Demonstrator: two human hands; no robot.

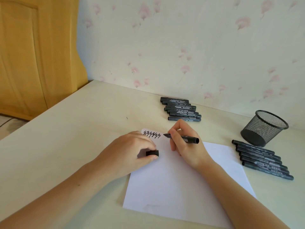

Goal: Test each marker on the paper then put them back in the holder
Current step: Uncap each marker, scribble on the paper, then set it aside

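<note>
While R hand (184, 142) grips 1 marker (183, 137), L hand (132, 151) pinches 1 cap (152, 153); 1 holder (264, 128).

An uncapped black marker (183, 138) slants tip-down at white paper (181, 179) bearing black zigzags; capped markers lie in two rows (181, 109) (262, 159) beside an upright mesh holder (264, 128)

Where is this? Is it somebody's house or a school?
Probably a room in a home. The wall has pale wallpaper with pink flowers, a yellow wooden door stands at the left, and the cream table is pushed into the corner, with markers and a mesh pen holder on it.
</note>
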